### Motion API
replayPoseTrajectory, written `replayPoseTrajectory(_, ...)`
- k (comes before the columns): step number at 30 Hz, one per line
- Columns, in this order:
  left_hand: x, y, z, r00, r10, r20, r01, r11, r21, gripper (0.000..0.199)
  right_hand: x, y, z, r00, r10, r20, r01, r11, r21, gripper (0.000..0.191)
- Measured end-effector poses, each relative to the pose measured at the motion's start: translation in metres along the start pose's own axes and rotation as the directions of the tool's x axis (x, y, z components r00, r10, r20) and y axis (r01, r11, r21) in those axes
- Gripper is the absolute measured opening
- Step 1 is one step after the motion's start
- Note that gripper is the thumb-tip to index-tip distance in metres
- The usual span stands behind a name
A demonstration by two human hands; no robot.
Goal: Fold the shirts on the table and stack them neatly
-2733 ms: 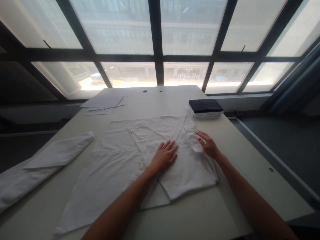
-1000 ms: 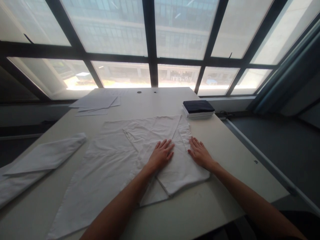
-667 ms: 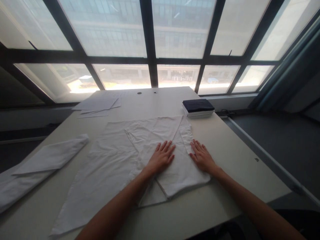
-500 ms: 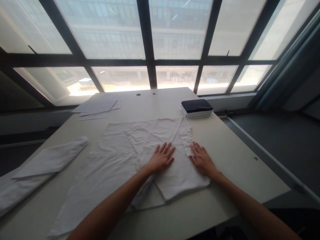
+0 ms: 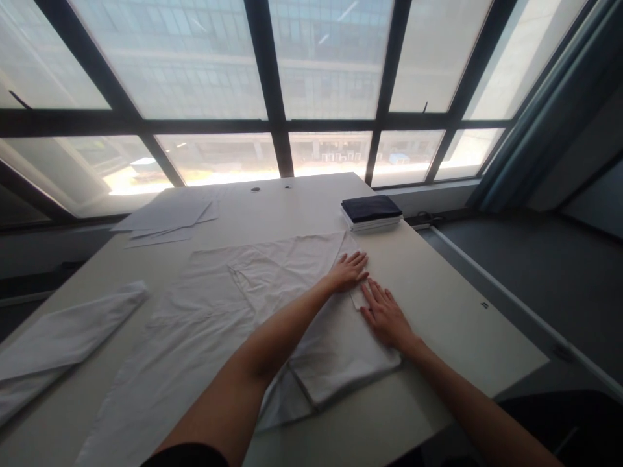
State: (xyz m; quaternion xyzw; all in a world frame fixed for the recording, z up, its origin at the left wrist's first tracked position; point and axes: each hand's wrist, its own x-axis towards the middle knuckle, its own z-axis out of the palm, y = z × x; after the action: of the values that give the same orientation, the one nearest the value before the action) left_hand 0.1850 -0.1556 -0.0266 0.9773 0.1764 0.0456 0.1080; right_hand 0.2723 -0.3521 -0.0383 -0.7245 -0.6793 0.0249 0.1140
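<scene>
A white cloth garment [image 5: 195,324] lies spread over the table, its right side folded inward in layers. On the upper right part of that fold my left hand [image 5: 349,271] rests palm down, fingers stretched out. My right hand [image 5: 384,314] lies flat along the garment's right edge, just below the left one, fingers extended. Neither hand grips the fabric. Part of the fold, including the cuff-like strip near the right edge, is covered by my hands and left forearm.
The white table [image 5: 438,324] stands against large windows. A stack of folded cloths [image 5: 371,211], dark on top and white below, sits at the back right. Paper sheets [image 5: 165,214] lie at the back left. Another folded white cloth [image 5: 63,337] is at the left edge.
My left hand has slid right and away from me across the fold, close to the right hand. My right hand stays at the garment's right edge. The view has shifted slightly.
</scene>
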Motion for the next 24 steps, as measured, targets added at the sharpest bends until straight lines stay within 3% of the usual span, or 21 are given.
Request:
replayPoseTrajectory(7, 0.023, -0.011, 0.001, 0.998, -0.057, -0.031, 0.058, 0.998, 0.029, 0.063, -0.005, -0.002, -0.001, 0.999, 0.031, 0.015, -0.031, 1.000, 0.001, 0.065)
replayPoseTrajectory(14, 0.027, -0.012, 0.003, 0.994, -0.093, -0.050, 0.094, 0.995, 0.030, 0.064, -0.044, 0.018, -0.001, 0.998, 0.053, -0.040, -0.046, 0.985, 0.165, 0.057)
replayPoseTrajectory(18, 0.027, -0.013, 0.005, 0.995, -0.084, -0.053, 0.086, 0.996, 0.031, 0.063, -0.048, 0.040, -0.006, 0.955, 0.249, -0.159, -0.178, 0.915, 0.361, 0.058)
replayPoseTrajectory(20, 0.027, -0.013, 0.005, 0.995, -0.079, -0.055, 0.081, 0.996, 0.032, 0.063, -0.042, 0.041, -0.010, 0.935, 0.290, -0.203, -0.190, 0.895, 0.404, 0.059)
replayPoseTrajectory(24, 0.026, -0.013, 0.004, 0.994, -0.083, -0.065, 0.085, 0.996, 0.033, 0.062, -0.031, 0.022, -0.011, 0.990, 0.049, -0.129, -0.002, 0.940, 0.340, 0.056)
